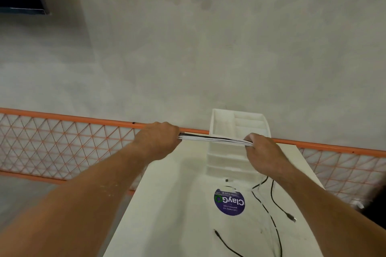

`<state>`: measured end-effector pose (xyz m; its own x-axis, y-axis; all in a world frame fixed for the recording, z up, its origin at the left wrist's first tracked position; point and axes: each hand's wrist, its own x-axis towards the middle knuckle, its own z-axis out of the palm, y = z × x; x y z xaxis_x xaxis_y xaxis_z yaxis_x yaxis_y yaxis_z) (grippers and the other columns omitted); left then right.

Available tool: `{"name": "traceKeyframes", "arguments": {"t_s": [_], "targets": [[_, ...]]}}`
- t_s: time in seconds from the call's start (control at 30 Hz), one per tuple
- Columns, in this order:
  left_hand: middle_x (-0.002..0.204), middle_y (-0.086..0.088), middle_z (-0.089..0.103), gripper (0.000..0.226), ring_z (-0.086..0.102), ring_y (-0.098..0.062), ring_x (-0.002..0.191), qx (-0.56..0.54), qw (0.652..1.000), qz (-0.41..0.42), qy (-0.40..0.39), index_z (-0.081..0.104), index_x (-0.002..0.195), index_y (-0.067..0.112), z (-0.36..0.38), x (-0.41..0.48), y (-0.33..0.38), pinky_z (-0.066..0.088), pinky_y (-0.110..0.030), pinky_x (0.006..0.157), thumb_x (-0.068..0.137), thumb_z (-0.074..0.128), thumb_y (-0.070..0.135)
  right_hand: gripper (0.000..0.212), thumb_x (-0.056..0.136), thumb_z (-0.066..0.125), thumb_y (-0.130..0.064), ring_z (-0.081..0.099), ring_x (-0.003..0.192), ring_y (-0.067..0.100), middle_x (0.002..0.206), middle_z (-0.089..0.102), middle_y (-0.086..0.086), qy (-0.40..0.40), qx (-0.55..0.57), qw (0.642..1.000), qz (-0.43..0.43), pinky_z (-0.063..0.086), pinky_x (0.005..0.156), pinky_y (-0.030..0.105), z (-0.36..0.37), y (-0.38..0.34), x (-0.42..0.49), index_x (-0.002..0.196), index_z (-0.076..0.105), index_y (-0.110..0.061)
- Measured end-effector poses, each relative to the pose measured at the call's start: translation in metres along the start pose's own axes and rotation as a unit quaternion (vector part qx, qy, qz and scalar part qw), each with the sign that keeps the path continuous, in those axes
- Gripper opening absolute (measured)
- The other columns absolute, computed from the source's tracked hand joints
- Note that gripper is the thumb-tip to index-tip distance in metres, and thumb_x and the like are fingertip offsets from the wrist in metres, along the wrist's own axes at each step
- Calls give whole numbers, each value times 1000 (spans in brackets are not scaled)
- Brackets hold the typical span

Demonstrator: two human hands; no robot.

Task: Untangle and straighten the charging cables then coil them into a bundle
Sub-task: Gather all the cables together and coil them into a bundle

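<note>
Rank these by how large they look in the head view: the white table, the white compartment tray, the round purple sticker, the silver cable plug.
1. white table
2. white compartment tray
3. round purple sticker
4. silver cable plug
The tray lies farther from the camera than the sticker, yet looks clearly larger.

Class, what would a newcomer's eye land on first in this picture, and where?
The left hand and right hand hold a cable bunch taut over a white tray at centre. Nearer, a purple sticker lies on the table, loose black cable ends beside it.
</note>
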<state>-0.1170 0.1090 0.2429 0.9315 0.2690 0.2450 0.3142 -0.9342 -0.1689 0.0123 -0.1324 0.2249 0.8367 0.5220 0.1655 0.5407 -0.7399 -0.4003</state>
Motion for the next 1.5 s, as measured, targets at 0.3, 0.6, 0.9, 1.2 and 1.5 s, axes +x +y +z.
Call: {"name": "traceKeyframes", "arguments": {"t_s": [0.3, 0.6, 0.9, 1.2, 1.5], "targets": [[89, -2, 62, 29, 59, -23, 77, -5, 1000, -24, -19, 59, 101, 20, 1, -6, -33, 48, -31, 63, 98, 35, 37, 16, 93, 46, -16, 60, 74, 17, 81, 65, -4, 24, -28, 999, 12, 46, 63, 31, -4, 31, 6, 89, 58, -27], [79, 4, 54, 28, 53, -16, 68, 53, 996, -64, -33, 61, 100, 21, 14, -10, -46, 38, -28, 57, 100, 34, 28, 13, 95, 46, -25, 58, 70, 14, 74, 61, -7, -3, -77, 995, 56, 38, 55, 27, -1, 71, -3, 88, 56, -26], [106, -4, 66, 23, 65, -26, 95, 90, 995, -13, -29, 62, 107, 19, 6, -3, 20, 41, -30, 67, 96, 42, 17, 117, 69, 71, -67, 39, 136, 21, 156, 32, 3, -260, 5, 964, 52, 35, 111, 36, 40, 49, -29, 154, 6, -22], [107, -6, 65, 20, 65, -27, 96, 101, 992, 76, -26, 61, 108, 13, -20, -1, 94, 37, -31, 65, 96, 46, 11, 52, 91, 60, -22, 62, 91, 17, 107, 64, 0, -52, 184, 981, 25, 49, 76, 27, 47, -40, -22, 138, 37, -22], [101, -3, 62, 20, 63, -24, 88, 80, 995, 49, 43, 57, 105, 19, -31, 1, 59, 34, -32, 63, 100, 38, 24, 34, 90, 54, -12, 65, 93, 19, 110, 67, -3, 40, 111, 992, 38, 54, 72, 31, 14, -33, -11, 120, 49, -27]]}}
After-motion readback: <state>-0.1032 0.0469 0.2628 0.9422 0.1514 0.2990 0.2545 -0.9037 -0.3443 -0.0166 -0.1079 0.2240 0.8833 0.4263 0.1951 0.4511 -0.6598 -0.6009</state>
